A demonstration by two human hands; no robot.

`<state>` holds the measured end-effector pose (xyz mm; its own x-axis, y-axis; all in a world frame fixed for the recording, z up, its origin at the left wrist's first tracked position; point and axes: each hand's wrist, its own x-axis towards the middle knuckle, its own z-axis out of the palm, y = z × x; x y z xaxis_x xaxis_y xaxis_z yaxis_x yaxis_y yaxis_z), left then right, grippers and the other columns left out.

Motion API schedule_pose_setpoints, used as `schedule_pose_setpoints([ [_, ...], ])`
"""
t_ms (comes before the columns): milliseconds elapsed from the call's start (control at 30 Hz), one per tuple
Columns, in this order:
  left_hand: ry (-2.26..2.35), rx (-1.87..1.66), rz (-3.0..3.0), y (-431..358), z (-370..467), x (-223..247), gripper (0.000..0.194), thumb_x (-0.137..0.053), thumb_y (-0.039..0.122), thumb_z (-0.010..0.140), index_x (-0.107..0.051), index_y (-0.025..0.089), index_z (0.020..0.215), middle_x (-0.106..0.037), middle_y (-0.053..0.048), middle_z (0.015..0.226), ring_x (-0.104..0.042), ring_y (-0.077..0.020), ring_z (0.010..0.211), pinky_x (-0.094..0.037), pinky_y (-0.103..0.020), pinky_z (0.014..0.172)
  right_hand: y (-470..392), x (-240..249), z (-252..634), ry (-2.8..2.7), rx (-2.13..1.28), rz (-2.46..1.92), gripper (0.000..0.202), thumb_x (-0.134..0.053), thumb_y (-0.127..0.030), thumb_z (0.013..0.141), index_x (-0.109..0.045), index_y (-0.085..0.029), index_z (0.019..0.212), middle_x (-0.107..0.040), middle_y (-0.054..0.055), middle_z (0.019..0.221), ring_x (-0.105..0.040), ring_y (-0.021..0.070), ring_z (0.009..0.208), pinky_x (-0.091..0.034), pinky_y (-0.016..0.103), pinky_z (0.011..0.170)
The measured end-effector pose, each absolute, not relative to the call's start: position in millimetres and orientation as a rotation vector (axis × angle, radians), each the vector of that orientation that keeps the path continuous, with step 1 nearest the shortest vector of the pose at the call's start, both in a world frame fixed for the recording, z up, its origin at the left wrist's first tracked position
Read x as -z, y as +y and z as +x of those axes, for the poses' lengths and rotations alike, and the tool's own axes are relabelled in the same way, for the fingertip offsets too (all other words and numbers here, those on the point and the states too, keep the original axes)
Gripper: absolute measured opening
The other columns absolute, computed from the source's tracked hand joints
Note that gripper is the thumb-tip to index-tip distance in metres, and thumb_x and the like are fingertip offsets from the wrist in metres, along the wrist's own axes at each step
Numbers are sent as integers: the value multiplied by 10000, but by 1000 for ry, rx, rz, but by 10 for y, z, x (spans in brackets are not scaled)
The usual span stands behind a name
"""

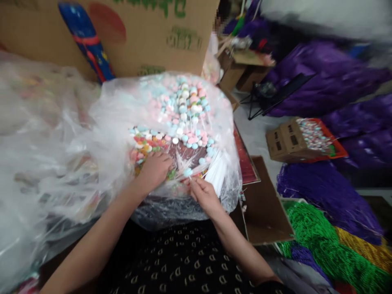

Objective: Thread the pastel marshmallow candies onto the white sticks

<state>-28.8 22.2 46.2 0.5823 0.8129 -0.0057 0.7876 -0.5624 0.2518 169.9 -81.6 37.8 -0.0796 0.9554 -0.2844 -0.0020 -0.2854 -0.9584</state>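
One narrow gap parts left hand (155, 168), grip unclear, from right hand (203, 193), pinching a candy stick (188, 172) inside the plastic's edge (232, 179).

The right hand (203, 193) pinches a stick (190, 177) with a pale blue candy (187, 172). The left hand (155, 169) is at multicoloured gummies (149, 143), near pastel candies (192, 140).

I see the left hand (156, 169) palm down, fingers bent, the right hand (202, 192) pinching, both bare forearms (105, 232) angled inward.
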Motion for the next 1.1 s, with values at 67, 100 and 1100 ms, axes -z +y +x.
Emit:
schedule_pose_setpoints([
  [67, 1333, -123, 2586, 232, -281, -476, 184, -604, 135, 967, -778, 184, 1004, -777, -133, 1068, -665, -343, 1114, -486, -481, 942, -795, -379, 1685, -1114, -1480, -1350, 644, -597, -823, 883, -668, -184, 899, -377, -98, 482, -279, 93, 447, -201, 266, 480],
  [100, 1333, -106, 2587, 240, -280, -480, 187, -601, 141, 974, -779, 181, 1018, -781, -133, 1090, -666, -343, 1127, -485, -485, 959, -785, -377, 1679, -1112, -1477, -1341, 658, -593, -839, 874, -665, -185, 900, -372, -100, 482, -280, 94, 449, -203, 266, 483],
  [1100, 1359, -1012, 1780, 168, -458, -334, 254, -656, 460, 886, -767, 243, 956, -800, -64, 1035, -736, -270, 994, -594, -402, 922, -766, -277, 1637, -1239, -1508, -1323, 572, -561, -771, 941, -618, -212, 831, -352, -95, 497, -301, 101, 455, -214, 256, 466],
])
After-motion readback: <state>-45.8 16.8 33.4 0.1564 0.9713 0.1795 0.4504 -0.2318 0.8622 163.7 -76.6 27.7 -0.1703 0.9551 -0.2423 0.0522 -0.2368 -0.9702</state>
